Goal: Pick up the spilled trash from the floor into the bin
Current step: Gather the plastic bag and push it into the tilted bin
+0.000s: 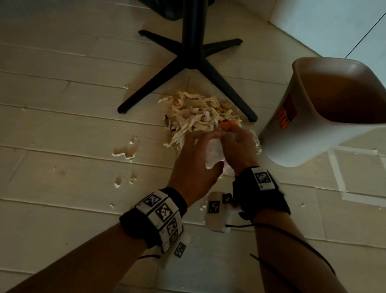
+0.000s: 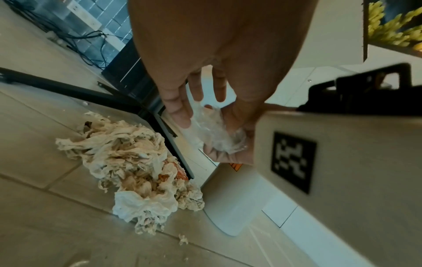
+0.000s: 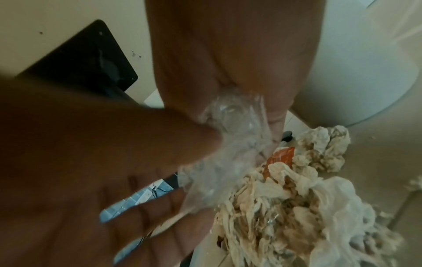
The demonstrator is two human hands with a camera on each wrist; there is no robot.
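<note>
Pale floor tiles (image 1: 44, 100) carry a heap of crumpled tissue trash (image 1: 199, 115) just left of the tilted bin (image 1: 313, 128); seen from the head, the left hand (image 1: 196, 166) and right hand (image 1: 236, 147) meet just before the bin, both gripping a clear plastic wrapper (image 1: 214, 154). From the left wrist, curled fingers (image 2: 180, 108) pinch that wrapper (image 2: 214, 133) above the heap (image 2: 128, 162), left of the bin (image 2: 228, 207). From the right wrist, blur hides the fingertips, but both hands close on the wrapper (image 3: 228, 144) above the heap (image 3: 297, 207).
</note>
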